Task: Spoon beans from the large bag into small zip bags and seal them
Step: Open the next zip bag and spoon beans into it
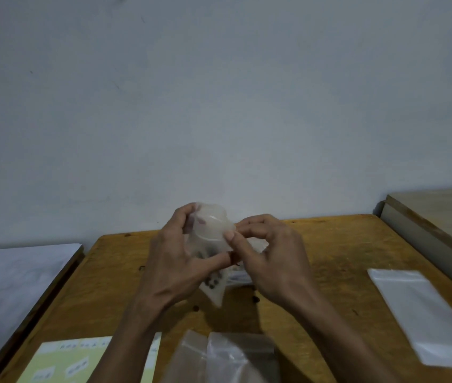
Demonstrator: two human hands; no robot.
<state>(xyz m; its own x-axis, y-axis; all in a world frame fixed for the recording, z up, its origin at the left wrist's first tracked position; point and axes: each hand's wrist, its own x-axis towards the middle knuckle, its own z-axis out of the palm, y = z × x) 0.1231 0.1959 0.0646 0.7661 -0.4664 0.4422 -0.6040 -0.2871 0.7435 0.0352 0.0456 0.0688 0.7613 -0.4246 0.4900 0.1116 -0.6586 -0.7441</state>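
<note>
I hold a small clear zip bag up over the middle of the wooden table, its mouth bulged open at the top. Dark beans lie in its lower corner. My left hand grips the bag's left side with curled fingers, thumb across the front. My right hand pinches the bag's right rim between thumb and forefinger. Behind my hands a bit of pale plastic lies on the table, mostly hidden. No spoon is visible.
A stack of empty clear zip bags lies at the right. More clear bags lie at the near edge. A yellow label sheet is at the near left. A few loose beans dot the table. A white surface adjoins on the left.
</note>
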